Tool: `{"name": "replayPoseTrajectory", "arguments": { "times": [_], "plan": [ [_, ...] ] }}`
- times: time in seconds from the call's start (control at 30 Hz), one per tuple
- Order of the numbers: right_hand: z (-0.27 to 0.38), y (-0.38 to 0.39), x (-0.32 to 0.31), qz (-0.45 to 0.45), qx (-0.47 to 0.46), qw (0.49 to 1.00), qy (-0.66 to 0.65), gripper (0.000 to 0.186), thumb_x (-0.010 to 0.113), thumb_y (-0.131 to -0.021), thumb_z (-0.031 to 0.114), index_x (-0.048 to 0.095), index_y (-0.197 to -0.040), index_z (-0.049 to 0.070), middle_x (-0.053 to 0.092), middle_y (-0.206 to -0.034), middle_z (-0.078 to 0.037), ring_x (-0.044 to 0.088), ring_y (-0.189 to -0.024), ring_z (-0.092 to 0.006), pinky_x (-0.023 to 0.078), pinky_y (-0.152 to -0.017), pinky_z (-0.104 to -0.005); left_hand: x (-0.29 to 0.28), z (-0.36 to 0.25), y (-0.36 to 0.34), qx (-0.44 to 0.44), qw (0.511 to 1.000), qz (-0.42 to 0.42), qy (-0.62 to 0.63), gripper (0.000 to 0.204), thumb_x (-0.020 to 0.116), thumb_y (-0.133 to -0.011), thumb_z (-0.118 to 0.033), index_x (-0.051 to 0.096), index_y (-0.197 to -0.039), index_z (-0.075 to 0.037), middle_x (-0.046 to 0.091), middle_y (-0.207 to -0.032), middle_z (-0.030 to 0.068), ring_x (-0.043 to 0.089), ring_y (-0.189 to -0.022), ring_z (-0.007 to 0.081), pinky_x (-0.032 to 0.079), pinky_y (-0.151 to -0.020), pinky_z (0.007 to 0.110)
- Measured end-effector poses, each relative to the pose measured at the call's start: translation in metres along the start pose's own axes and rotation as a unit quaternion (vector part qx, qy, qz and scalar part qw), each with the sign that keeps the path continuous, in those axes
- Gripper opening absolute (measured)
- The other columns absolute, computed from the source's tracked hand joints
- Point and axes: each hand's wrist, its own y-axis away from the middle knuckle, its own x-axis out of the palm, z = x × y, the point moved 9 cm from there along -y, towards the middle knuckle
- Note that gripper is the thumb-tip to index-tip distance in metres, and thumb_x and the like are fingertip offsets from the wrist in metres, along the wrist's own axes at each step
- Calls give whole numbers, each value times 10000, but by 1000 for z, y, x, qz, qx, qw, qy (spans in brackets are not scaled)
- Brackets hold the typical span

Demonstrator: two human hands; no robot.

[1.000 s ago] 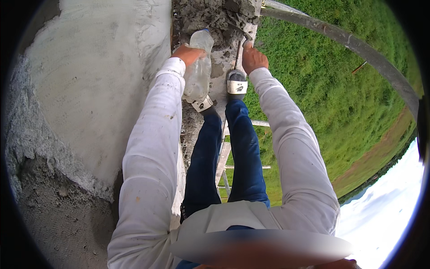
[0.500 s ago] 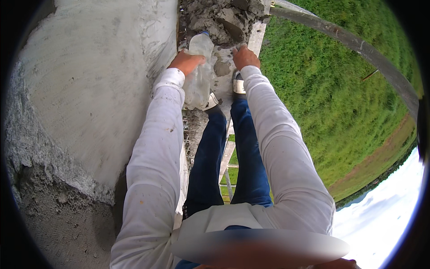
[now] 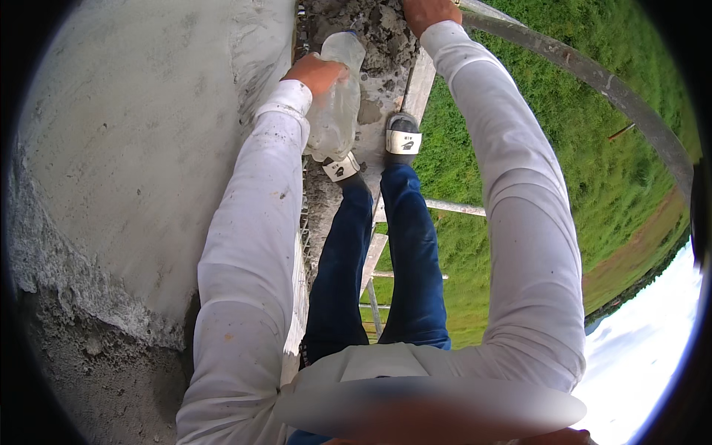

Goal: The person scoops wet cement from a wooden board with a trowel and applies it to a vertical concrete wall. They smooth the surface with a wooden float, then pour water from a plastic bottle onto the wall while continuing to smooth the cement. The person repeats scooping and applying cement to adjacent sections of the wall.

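Note:
A large clear plastic bottle (image 3: 335, 119) is gripped near its middle by my left hand (image 3: 317, 73), whose fingers wrap around it. Its blue-capped neck points away toward a heap of wet grey mortar (image 3: 371, 30), and its base hangs over my left sandal (image 3: 341, 167). Liquid inside is hard to make out. My right hand (image 3: 432, 15) is at the top edge of the picture, at the right side of the mortar heap. Its fingers look closed, but they are partly cut off, and what they hold, if anything, is hidden.
A plastered grey wall (image 3: 148, 148) rises close on the left, rougher at its lower part. I stand on a narrow mortar-spattered platform (image 3: 374, 130) with a pale board (image 3: 420, 85) along its right edge. Scaffold poles (image 3: 456, 208) and a curved rail (image 3: 593, 70) border grass far below.
My right hand has moved forward and right, away from the bottle, to the far side of the mortar. The bottle has shifted slightly forward with my left hand. A dark blade-like shape in the mortar no longer shows.

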Motion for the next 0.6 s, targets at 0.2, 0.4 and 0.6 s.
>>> {"name": "replayPoseTrajectory", "arguments": {
  "times": [0.2,0.4,0.6],
  "plan": [
    [12,38,74,176,108,976,-62,339,540,-1056,184,573,-1333,-8,754,-1215,-184,749,-1106,-346,626,-871,-450,4,-4,-30,-5,1000,11,19,622,716,-742,-430,754,-1198,-8,646,-1377,273,638,-1221,414,489,-1045,420],
    [-23,111,37,259,75,961,-58,280,451,-1054,134,541,-1273,-14,739,-1128,-289,746,-1046,-429,605,-869,-521,-1,-13,-31,6,1000,7,-25,683,728,-722,-414,724,-1264,3,616,-1424,278,615,-1265,414,469,-1072,419],
    [12,136,74,262,150,940,-159,315,384,-1063,165,559,-1269,5,731,-1178,-275,722,-1102,-435,564,-961,-508,7,-10,-34,-11,1000,18,7,644,719,-752,-419,733,-1235,7,619,-1410,288,619,-1261,417,480,-1062,418]
  ]
}}
